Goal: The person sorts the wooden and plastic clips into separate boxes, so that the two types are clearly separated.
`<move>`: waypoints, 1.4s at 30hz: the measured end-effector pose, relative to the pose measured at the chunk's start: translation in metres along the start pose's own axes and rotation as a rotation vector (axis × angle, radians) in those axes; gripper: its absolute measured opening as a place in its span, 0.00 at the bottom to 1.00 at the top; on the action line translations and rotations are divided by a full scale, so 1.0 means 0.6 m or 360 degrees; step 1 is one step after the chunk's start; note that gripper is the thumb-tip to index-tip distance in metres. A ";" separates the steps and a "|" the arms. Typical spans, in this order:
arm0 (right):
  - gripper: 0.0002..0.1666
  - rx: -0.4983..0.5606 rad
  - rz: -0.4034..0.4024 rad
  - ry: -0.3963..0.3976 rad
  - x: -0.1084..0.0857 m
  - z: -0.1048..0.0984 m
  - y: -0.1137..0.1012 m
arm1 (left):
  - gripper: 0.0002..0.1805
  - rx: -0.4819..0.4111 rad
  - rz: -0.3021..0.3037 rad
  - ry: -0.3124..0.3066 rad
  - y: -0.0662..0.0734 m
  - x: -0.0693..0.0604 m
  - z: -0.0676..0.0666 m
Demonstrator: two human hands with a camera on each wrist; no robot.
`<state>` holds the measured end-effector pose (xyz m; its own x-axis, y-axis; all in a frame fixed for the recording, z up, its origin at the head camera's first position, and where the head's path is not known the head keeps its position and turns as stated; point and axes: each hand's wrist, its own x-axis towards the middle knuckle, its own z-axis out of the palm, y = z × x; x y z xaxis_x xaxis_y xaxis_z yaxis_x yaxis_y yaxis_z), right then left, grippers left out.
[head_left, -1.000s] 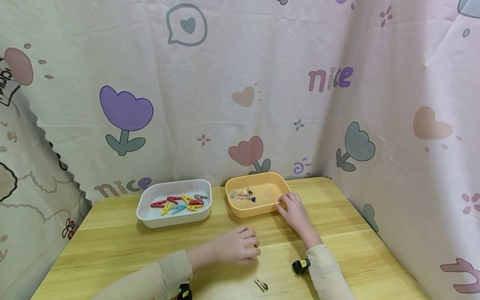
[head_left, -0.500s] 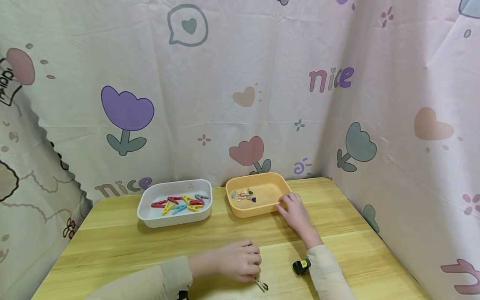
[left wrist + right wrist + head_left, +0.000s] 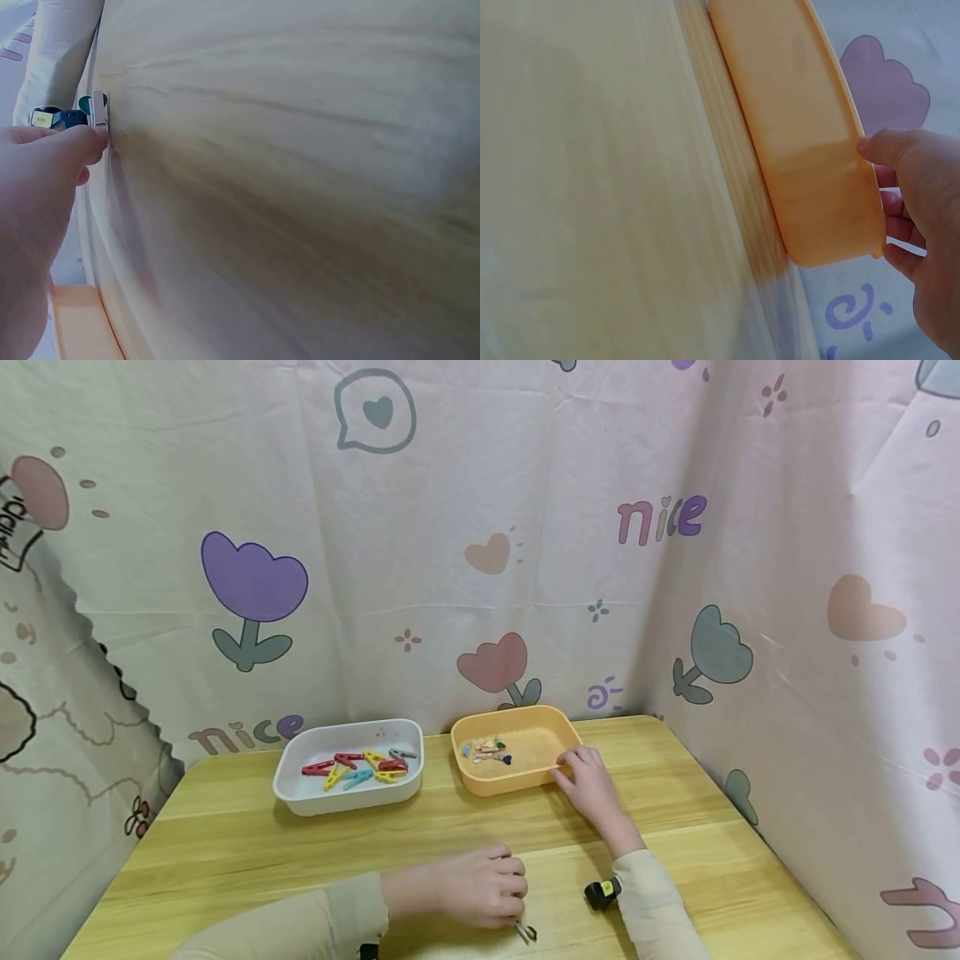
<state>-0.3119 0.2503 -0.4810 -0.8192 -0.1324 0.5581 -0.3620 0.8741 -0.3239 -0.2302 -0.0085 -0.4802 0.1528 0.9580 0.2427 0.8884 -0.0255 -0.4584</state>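
My left hand [image 3: 480, 887] is low over the front of the table. Its thumb and fingers pinch the end of a small wooden clothespin [image 3: 524, 932] with a dark green ornament. In the left wrist view the clothespin [image 3: 98, 111] sticks out past the fingertips, close to the tabletop. My right hand [image 3: 592, 787] holds the near right corner of a yellow-orange plastic tray [image 3: 495, 786]. In the right wrist view the thumb lies on the tray's rim [image 3: 861, 142], and the other fingers are partly hidden behind it. Several small decorated clothespins [image 3: 491, 750] lie in the tray's left part.
Left of the yellow tray stands a white tray [image 3: 345, 802] with several red, yellow, blue and grey plastic clothespins [image 3: 358, 770]. Both trays rest near the back edge of the wooden table [image 3: 247, 852]. A patterned curtain [image 3: 420, 527] hangs behind and at the sides.
My left hand has come down toward the table's front and now pinches the clothespin that lay there. The right hand stays on the yellow tray's corner.
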 end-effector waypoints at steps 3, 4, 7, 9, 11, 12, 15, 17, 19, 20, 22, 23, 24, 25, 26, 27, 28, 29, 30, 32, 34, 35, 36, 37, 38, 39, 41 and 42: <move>0.09 -0.0004 0.0003 0.0000 0.000 0.000 0.000 | 0.09 -0.0011 0.0001 -0.0011 0.000 0.001 -0.001; 0.09 -0.0004 0.0005 -0.0003 0.001 0.000 0.000 | 0.09 -0.0017 0.0002 -0.0014 0.000 0.002 -0.001; 0.09 0.0000 0.0018 -0.0020 0.001 -0.001 -0.001 | 0.09 -0.0016 0.0012 -0.0005 -0.001 0.002 -0.001; 0.09 0.0003 0.0024 -0.0027 0.001 -0.001 -0.001 | 0.09 0.0005 0.0024 0.0027 -0.004 0.002 -0.001; 0.09 0.0000 0.0024 -0.0028 0.002 -0.001 -0.001 | 0.09 0.0012 0.0019 0.0068 -0.007 0.002 -0.003; 0.09 0.0000 0.0023 -0.0027 0.002 -0.001 -0.001 | 0.09 0.0027 0.0019 0.0091 -0.010 0.003 -0.004; 0.09 -0.0008 0.0018 -0.0027 0.003 -0.001 -0.001 | 0.08 0.0050 0.0000 0.0129 -0.016 0.003 -0.008; 0.09 -0.0007 0.0009 -0.0018 0.004 0.001 0.000 | 0.08 0.0084 -0.0005 0.0134 -0.021 0.002 -0.011; 0.09 -0.0011 -0.0001 -0.0004 0.004 0.002 0.002 | 0.08 0.0114 -0.0012 0.0132 -0.026 0.002 -0.014; 0.09 -0.0012 -0.0008 0.0005 0.004 0.002 0.002 | 0.08 0.0118 -0.0020 0.0130 -0.028 0.002 -0.015; 0.10 -0.0015 -0.0018 0.0022 0.004 0.003 0.003 | 0.08 0.0137 -0.0032 0.0132 -0.034 0.001 -0.017; 0.10 -0.0014 -0.0021 0.0025 0.004 0.003 0.002 | 0.08 0.0130 -0.0047 0.0135 -0.036 0.001 -0.018; 0.10 -0.0015 -0.0021 0.0023 0.004 0.002 0.002 | 0.07 0.0124 -0.0065 0.0136 -0.039 0.000 -0.018; 0.10 -0.0013 -0.0020 0.0021 0.003 0.002 0.002 | 0.07 0.0116 -0.0085 0.0138 -0.042 0.000 -0.018; 0.10 -0.0010 -0.0016 0.0015 0.003 0.001 0.001 | 0.07 0.0108 -0.0105 0.0140 -0.045 0.000 -0.019; 0.10 -0.0006 -0.0012 0.0009 0.003 0.001 0.001 | 0.07 0.0115 -0.0119 0.0148 -0.048 0.000 -0.020; 0.10 -0.0004 -0.0005 0.0000 0.002 0.000 0.001 | 0.07 0.0121 -0.0133 0.0157 -0.051 -0.001 -0.021; 0.10 -0.0001 0.0000 -0.0004 0.002 0.000 0.000 | 0.07 0.0128 -0.0149 0.0170 -0.054 0.000 -0.022; 0.10 -0.0001 0.0008 -0.0011 0.002 -0.001 0.000 | 0.07 0.0145 -0.0158 0.0188 -0.058 0.000 -0.023; 0.10 -0.0003 0.0016 -0.0015 0.001 -0.001 -0.001 | 0.07 0.0167 -0.0179 0.0221 -0.065 0.000 -0.026; 0.10 -0.0004 0.0021 -0.0012 0.000 -0.001 -0.001 | 0.06 0.0187 -0.0204 0.0256 -0.073 0.000 -0.031; 0.10 -0.0006 0.0019 -0.0007 0.000 -0.001 -0.001 | 0.06 0.0193 -0.0218 0.0271 -0.077 0.000 -0.034; 0.10 -0.0008 0.0017 -0.0004 0.000 0.000 -0.001 | 0.06 0.0200 -0.0232 0.0283 -0.080 0.000 -0.037; 0.10 -0.0010 0.0015 0.0000 -0.001 0.000 -0.001 | 0.06 0.0200 -0.0251 0.0291 -0.084 0.000 -0.039; 0.10 -0.0011 0.0013 0.0005 -0.001 0.000 -0.001 | 0.06 0.0207 -0.0267 0.0300 -0.088 -0.001 -0.042; 0.10 -0.0007 0.0011 0.0008 -0.001 0.001 -0.001 | 0.06 0.0222 -0.0283 0.0309 -0.092 -0.001 -0.045; 0.10 -0.0009 0.0010 0.0013 -0.001 0.001 -0.001 | 0.06 0.0238 -0.0312 0.0323 -0.101 -0.003 -0.049; 0.10 -0.0007 0.0012 0.0011 -0.001 0.001 -0.001 | 0.06 0.0243 -0.0327 0.0333 -0.105 -0.004 -0.051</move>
<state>-0.3116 0.2494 -0.4816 -0.8189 -0.1224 0.5607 -0.3535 0.8772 -0.3248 -0.2732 -0.0182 -0.4257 0.0768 0.8589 0.5064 0.8369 0.2205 -0.5009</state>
